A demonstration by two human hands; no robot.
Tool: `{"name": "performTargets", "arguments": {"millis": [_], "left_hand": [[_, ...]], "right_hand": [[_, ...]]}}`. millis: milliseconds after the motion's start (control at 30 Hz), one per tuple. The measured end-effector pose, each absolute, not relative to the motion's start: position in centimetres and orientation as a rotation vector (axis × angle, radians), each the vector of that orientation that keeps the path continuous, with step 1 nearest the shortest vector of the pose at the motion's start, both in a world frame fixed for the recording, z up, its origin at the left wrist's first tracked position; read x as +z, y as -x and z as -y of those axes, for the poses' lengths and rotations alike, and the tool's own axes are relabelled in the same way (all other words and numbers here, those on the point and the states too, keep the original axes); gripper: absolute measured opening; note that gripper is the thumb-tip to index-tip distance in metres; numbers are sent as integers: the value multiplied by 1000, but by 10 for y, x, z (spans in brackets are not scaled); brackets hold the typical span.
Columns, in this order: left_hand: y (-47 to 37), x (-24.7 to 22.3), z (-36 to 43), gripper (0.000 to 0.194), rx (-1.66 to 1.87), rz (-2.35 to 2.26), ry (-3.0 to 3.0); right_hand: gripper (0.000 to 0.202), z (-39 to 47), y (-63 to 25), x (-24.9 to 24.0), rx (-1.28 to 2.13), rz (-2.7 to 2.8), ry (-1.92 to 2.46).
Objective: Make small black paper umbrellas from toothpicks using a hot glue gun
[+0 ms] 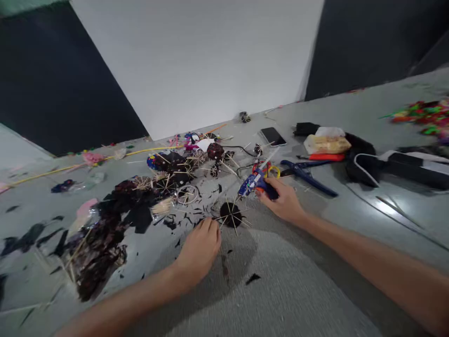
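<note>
Black spoked disc (230, 216) on grey floor (294, 299), just beside left hand (200, 243) with fingers (210, 228) curled downward; impossible to tell if holding something. To other side, right hand (283, 200) wrapped around blue glue gun (251, 182), with forearm (351, 248) stretched forward.

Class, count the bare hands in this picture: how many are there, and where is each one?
2: the left hand is beside the black disc with sticks; the right hand grips the blue glue gun.

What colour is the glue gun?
The glue gun is mostly blue, with some orange, in the head view.
</note>
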State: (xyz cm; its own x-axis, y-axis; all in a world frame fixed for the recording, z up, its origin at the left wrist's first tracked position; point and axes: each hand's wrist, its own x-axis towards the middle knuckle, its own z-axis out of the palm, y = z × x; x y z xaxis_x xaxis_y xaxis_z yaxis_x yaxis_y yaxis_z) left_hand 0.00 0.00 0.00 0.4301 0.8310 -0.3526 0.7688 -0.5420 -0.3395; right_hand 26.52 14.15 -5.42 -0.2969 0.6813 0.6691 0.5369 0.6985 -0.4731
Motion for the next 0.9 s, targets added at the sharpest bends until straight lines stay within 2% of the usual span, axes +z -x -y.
{"name": "performTargets", "arguments": {"millis": [400,600,900], "left_hand": [[0,-6,6,34,364,1651,2676],[6,-23,4,36,309,1454,2725],[1,-26,-1,29,119,1753,2748]], "right_hand": [[24,-142,-264,-54,234,1977,954],[23,-142,-264,-53,238,1994,952],[25,-143,-264,-55,224,1995,932]]}}
